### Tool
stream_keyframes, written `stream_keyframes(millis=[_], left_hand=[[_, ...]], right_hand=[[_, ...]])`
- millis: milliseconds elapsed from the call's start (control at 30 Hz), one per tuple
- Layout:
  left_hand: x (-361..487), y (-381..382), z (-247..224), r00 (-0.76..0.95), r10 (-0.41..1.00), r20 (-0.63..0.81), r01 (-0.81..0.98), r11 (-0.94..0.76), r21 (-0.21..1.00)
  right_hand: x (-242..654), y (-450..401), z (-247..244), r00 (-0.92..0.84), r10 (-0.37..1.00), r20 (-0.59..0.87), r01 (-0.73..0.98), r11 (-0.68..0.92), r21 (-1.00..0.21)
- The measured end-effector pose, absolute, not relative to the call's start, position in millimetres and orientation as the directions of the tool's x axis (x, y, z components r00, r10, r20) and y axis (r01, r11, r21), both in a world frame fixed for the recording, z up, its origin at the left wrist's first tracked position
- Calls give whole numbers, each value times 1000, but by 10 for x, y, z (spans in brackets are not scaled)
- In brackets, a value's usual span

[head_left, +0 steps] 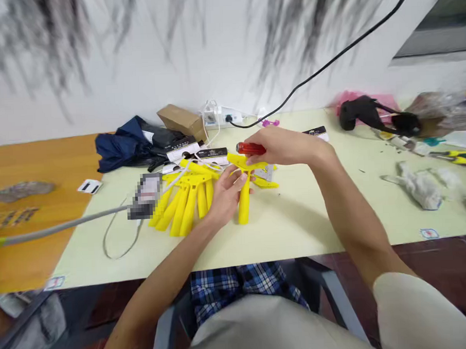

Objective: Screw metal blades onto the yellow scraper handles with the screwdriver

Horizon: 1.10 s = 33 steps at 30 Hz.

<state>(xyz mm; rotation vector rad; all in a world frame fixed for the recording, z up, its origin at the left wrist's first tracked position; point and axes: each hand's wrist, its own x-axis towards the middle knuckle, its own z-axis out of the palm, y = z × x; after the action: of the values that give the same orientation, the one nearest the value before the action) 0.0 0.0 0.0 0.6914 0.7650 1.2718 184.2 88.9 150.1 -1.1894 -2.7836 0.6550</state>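
Observation:
A yellow T-shaped plastic scraper (243,205) stands out between my hands, its handle pointing towards me and its wide head away. My left hand (226,193) grips it by the neck, thumb on top. My right hand (272,146) is closed round a red-handled screwdriver (250,148) just above the wide head. The screwdriver's tip is hidden, so whether it touches the scraper I cannot tell. Left of my left hand lies a pile of several similar yellow scrapers (189,197). Another yellow piece (265,183) rests partly behind my hands.
Behind the pile lie printed cards (212,154), a cardboard box (182,122) and a dark blue cloth (121,143). A power strip (223,117) sits by the wall, with a black cable (306,81) rising from it. Crumpled white material (421,187) and a black strap-like item (364,115) lie right.

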Motion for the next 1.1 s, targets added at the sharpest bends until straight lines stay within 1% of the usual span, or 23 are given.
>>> stream_keyframes(millis=[133, 300, 400, 500, 567, 600, 667, 733, 833, 967, 1100], left_hand=[[-5, 59, -85, 133, 988, -82, -541, 141, 829], [-6, 82, -115, 86, 992, -90, -524, 122, 843], [-16, 83, -95, 85, 993, -82, -517, 115, 849], [-39, 87, -66, 74, 995, -65, -537, 95, 838], [-55, 91, -44, 60, 997, -50, -549, 75, 832], [-62, 93, -31, 51, 998, -44, -554, 65, 830], [-73, 93, -5, 32, 999, -38, -564, 50, 825], [-79, 89, 18, 21, 999, -38, -576, 43, 816], [-85, 83, 34, 27, 999, -39, -592, 48, 804], [-95, 92, 17, 57, 998, -39, -584, 65, 809], [-100, 97, -12, 66, 998, -19, -584, 55, 810]], right_hand=[[1839, 910, 1437, -698, 705, -128, 689, 612, -388], [1796, 917, 1367, -722, 682, -119, 667, 640, -382], [1849, 931, 1398, -701, 698, -143, 695, 624, -357], [1989, 1043, 1396, -580, 795, -178, 805, 526, -274], [2091, 1188, 1307, -423, 877, -228, 904, 391, -173], [2133, 1272, 1233, -337, 896, -289, 941, 311, -131], [2191, 1438, 1054, -251, 874, -417, 968, 234, -92], [2217, 1573, 875, -210, 833, -511, 977, 194, -85], [2242, 1714, 677, -208, 771, -602, 976, 208, -70], [2314, 1852, 548, -224, 719, -658, 973, 205, -108], [2368, 1906, 533, -237, 724, -648, 969, 221, -107]])
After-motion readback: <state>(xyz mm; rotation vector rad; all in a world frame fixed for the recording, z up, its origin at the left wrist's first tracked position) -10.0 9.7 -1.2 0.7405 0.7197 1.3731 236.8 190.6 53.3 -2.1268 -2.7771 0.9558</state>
